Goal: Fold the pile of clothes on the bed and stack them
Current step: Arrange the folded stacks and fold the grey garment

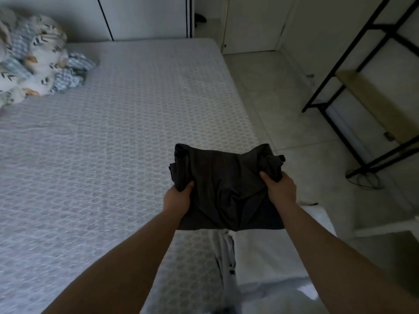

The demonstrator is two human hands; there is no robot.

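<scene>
One dark garment point(226, 189), already doubled into a rough rectangle, hangs between both hands above the near right corner of the bed point(113, 132), roughly at five o'clock of the mattress. The left hand point(178, 198) has its grip closed on the cloth's left edge, thumb on top and fingers tucked under; the right hand point(280, 189) pinches a bunched wad of fabric at the right edge, fingers curled round it. Whether the lower hem touches the bed cannot be told.

By my reading the step in hand is the last part of folding this piece, or carrying it to where the stack will stand. The next move calls for lowering it flat onto the bed, smoothing the bunched right side so the bundle lies square, then letting go with both hands together.

Below the garment, at six o'clock, some pale grey cloth point(223, 257) lies over the bed's edge. Far off at ten o'clock sits a crumpled patterned bedcover point(34, 62). At two o'clock, on the tiled floor point(272, 109), stands a black metal rack point(367, 87).
</scene>
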